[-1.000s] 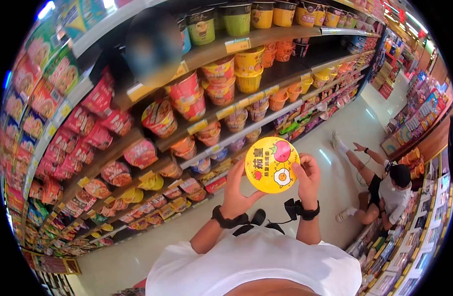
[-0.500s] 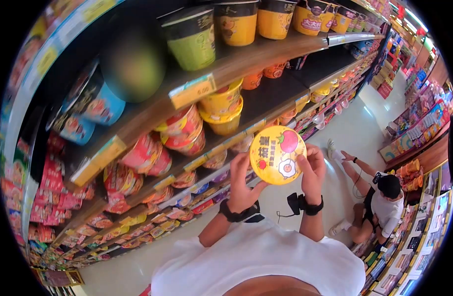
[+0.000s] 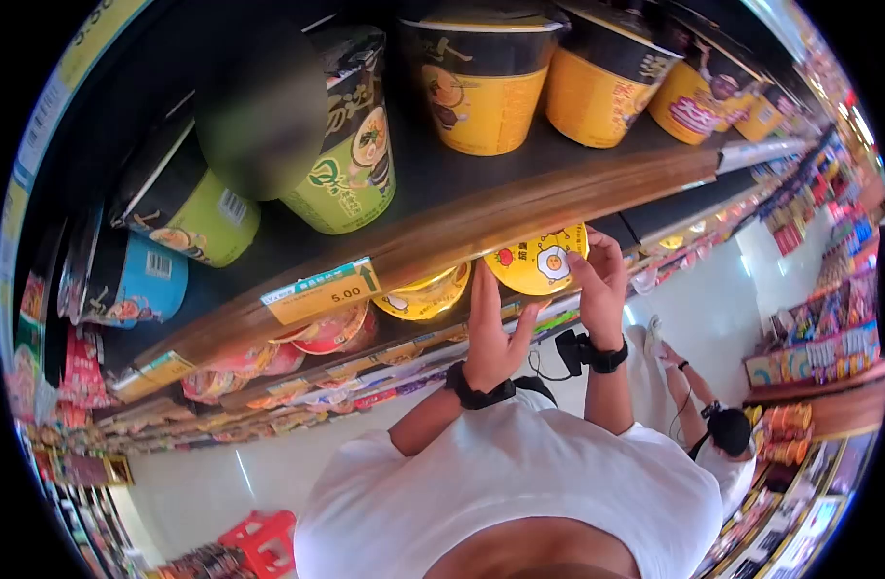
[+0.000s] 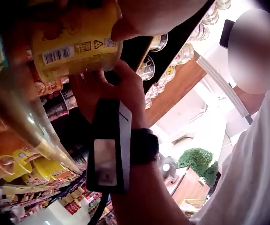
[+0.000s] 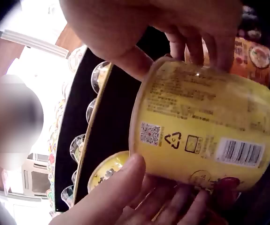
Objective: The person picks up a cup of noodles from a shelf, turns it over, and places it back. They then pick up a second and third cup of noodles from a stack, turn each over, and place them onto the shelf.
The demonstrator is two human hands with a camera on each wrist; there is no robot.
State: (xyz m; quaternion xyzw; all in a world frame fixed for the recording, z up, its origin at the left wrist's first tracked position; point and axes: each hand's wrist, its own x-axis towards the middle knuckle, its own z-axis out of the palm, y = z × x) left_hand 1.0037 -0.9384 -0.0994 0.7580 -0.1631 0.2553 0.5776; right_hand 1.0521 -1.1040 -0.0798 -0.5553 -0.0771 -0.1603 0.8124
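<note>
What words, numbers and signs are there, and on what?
"5.00", with an upward arrow: price tag.
Recycling sign (no words): the held yellow cup.
Small print on that cup: too blurred.
Its yellow lid: lettering too small.
Shelf cups: lettering too blurred to be sure.
Other price tags: too blurred.

Row of noodle cups [image 3: 481,92] on upper shelf [image 3: 500,207], price tag [image 3: 322,292] on its front edge. Held cup [image 3: 541,262] between left hand [image 3: 495,338] and right hand [image 3: 601,294], near that edge.

The head view looks forward and down; both wrist views share the yellow cup [image 5: 200,126], close up.
</note>
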